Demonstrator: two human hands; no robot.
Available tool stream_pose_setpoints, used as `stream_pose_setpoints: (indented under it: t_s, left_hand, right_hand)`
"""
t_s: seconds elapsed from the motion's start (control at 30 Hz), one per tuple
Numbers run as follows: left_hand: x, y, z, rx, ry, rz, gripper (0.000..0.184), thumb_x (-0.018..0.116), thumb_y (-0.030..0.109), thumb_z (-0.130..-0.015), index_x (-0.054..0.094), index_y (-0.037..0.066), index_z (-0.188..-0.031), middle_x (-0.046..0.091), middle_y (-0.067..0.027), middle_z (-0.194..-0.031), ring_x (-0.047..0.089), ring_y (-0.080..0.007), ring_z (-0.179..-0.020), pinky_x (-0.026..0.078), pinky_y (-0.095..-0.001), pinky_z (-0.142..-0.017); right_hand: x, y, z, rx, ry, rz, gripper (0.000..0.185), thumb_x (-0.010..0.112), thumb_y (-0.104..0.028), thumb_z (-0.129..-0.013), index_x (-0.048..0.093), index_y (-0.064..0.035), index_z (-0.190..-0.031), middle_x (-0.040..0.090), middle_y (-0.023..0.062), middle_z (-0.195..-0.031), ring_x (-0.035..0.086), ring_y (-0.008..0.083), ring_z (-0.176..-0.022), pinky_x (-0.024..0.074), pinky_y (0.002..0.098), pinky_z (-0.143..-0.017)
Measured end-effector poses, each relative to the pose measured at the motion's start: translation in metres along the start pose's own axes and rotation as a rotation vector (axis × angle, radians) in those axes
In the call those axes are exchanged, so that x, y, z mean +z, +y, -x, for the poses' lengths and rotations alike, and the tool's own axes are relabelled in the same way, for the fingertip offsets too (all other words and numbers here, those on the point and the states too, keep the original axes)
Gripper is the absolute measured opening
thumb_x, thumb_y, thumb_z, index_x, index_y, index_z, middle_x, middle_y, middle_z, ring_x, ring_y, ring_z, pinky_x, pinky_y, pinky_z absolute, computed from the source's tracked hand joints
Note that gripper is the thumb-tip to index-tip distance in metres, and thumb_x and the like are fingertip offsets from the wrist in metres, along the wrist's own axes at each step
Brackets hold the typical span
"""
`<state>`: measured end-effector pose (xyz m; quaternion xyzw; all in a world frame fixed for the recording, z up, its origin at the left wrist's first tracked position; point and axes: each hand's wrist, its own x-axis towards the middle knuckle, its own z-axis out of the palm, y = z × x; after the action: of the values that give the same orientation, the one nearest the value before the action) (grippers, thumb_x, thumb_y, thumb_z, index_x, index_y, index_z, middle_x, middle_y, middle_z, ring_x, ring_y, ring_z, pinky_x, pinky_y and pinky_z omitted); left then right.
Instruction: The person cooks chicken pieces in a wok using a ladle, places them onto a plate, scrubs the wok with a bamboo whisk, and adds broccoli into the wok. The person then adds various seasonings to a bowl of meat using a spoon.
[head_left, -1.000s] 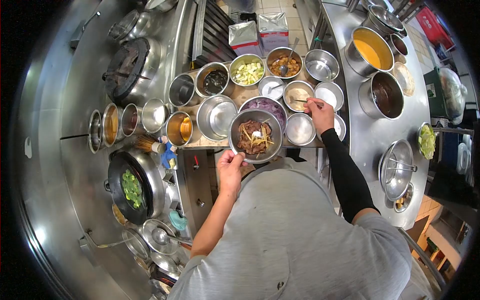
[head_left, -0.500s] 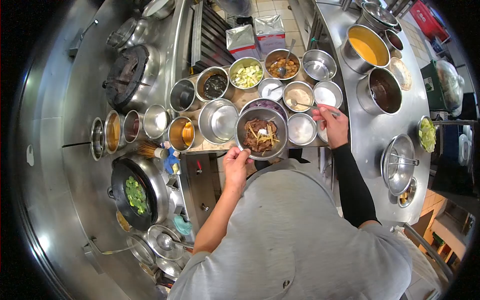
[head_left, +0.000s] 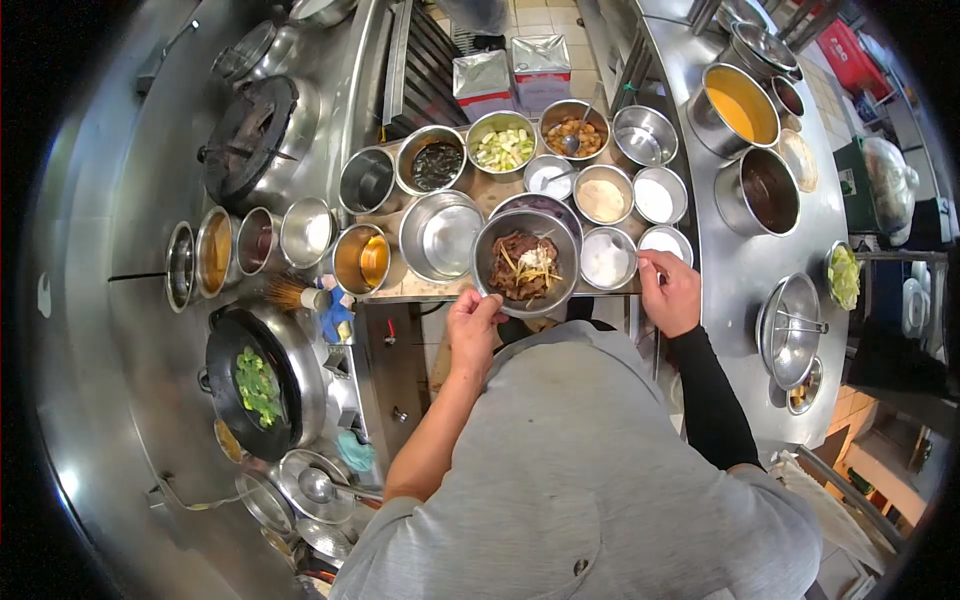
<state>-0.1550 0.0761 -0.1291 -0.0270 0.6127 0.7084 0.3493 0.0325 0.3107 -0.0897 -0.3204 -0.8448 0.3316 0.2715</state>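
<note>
My left hand [head_left: 474, 325] grips the near rim of a steel bowl [head_left: 484, 290]. In the bowl lies dark sliced meat [head_left: 515, 287] with yellow strips and a patch of pale powder on top. Fingers closed, my right hand [head_left: 669, 291] is at the near rim of a small steel pot of white powder [head_left: 666, 240]; whatever its fingers hold is hidden. Beside it stands another pot of white contents [head_left: 607, 257]. Behind these is a pot of beige powder [head_left: 603, 197]. A pot with purplish contents [head_left: 540, 205] is partly covered by the meat bowl.
An empty-looking steel pot [head_left: 438, 237] and a pot of chopped green-white pieces [head_left: 502, 149] share the shelf. On the left, a black wok [head_left: 290, 395] holds green leaves. To the right, a pot of orange liquid [head_left: 740, 105] stands on the steel counter [head_left: 735, 330].
My right hand has moved from the beige powder pot towards my body, to the nearer white powder pot. The spoon it held no longer shows. The pale powder on the meat has spread.
</note>
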Motion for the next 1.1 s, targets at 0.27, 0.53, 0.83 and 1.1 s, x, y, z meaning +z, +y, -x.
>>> stream_pose_setpoints:
  t_s: [0.27,0.53,0.83,1.1]
  left_hand:
    - [-0.041,0.008,0.014,0.002,0.037,0.002,0.02,0.066,0.004,-0.089,0.054,0.01,-0.075,0.061,0.0003,-0.074,0.057,-0.0085,-0.065,0.05,-0.025,-0.06]
    - [-0.06,0.023,0.039,0.026,0.16,0.038,0.019,0.065,0.002,-0.088,0.054,0.01,-0.076,0.059,0.0014,-0.071,0.052,-0.0066,-0.06,0.043,-0.0228,-0.058]
    - [-0.013,0.028,0.062,0.117,0.453,0.141,0.013,0.064,0.001,-0.087,0.058,0.01,-0.081,0.064,0.0003,-0.077,0.058,-0.0097,-0.066,0.048,-0.0249,-0.063]
    - [0.015,0.027,0.068,0.055,0.57,0.143,0.012,0.064,0.001,-0.087,0.058,0.009,-0.081,0.066,-0.0017,-0.078,0.06,-0.0111,-0.066,0.052,-0.0266,-0.063]
  right_hand:
    - [0.031,0.049,-0.014,0.359,-0.397,0.053,0.042,0.072,-0.032,-0.086,0.068,0.0018,-0.112,0.072,0.0173,-0.091,0.069,0.0266,-0.082,0.0539,0.0358,-0.075]
    - [0.021,0.096,-0.15,0.275,-0.085,-0.075,0.036,0.071,-0.033,-0.086,0.071,0.0018,-0.096,0.07,0.0139,-0.079,0.065,0.0204,-0.071,0.051,0.0339,-0.07]
    - [0.147,0.166,-0.335,0.387,-0.233,-0.045,0.043,0.071,-0.041,-0.083,0.072,0.0019,-0.079,0.07,0.015,-0.07,0.068,0.0249,-0.06,0.0539,0.0392,-0.062]
    - [0.113,0.137,-0.325,0.199,-0.464,-0.17,0.03,0.062,-0.027,-0.095,0.07,0.0013,-0.088,0.065,0.006,-0.064,0.063,0.0146,-0.055,0.0503,0.0312,-0.056]
